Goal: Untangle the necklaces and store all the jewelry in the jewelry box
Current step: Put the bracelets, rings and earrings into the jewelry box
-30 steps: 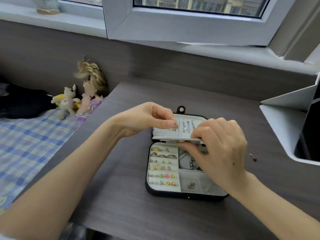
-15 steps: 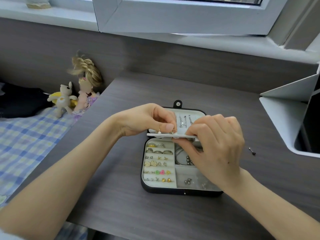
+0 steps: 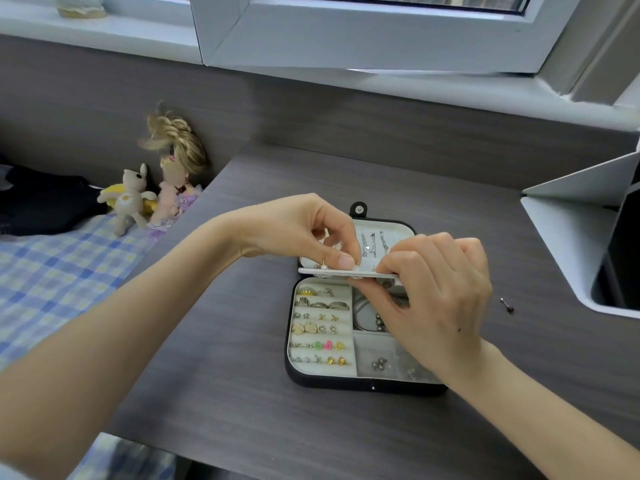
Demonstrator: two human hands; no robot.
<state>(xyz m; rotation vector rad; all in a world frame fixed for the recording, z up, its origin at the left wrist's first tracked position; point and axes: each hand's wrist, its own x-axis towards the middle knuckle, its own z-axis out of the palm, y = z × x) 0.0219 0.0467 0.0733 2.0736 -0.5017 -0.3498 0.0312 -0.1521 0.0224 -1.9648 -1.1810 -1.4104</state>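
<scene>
The left hand [image 3: 298, 233] is pinching the white flap [image 3: 332, 271] beside a little pearl earring [image 3: 323, 267]. The flap is sitting across the open jewelry box [image 3: 363, 388], which is lying on the tabletop [image 3: 242, 393]. The right hand [image 3: 436, 292] is pinching the flap's other end. I think both hands should be holding it flat and gently, so nothing is slipping off. A small pin [image 3: 507, 305] is lying further right.

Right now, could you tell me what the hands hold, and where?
The white inner panel, pinched at its near edge: left hand near the middle, right hand at its right end.
</scene>
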